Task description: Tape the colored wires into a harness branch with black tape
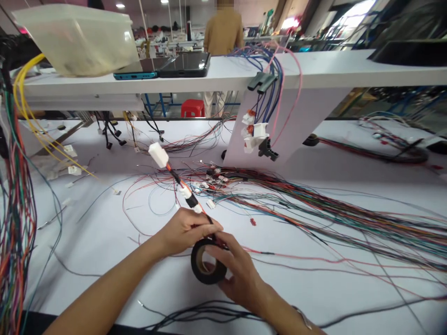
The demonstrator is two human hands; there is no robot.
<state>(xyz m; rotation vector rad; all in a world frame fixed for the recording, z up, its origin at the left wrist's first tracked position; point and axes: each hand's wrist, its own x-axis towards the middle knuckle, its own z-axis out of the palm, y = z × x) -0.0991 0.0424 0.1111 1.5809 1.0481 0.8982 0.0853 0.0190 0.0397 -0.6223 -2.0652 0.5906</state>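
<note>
A roll of black electrical tape is gripped by my right hand, with fingers through and around its ring. My left hand pinches a thin wire harness just above the roll. This harness slants up and left, partly wrapped in black tape, and ends in a white connector. A white and black sleeve sits midway along it. Both hands nearly meet where the tape reaches the wires; the exact contact is hidden by my fingers.
A large bundle of loose wires runs across the white table to the right. Overhead, a shelf carries a plastic bin, phones and clipped blue wires. More wires hang at left. A person stands beyond.
</note>
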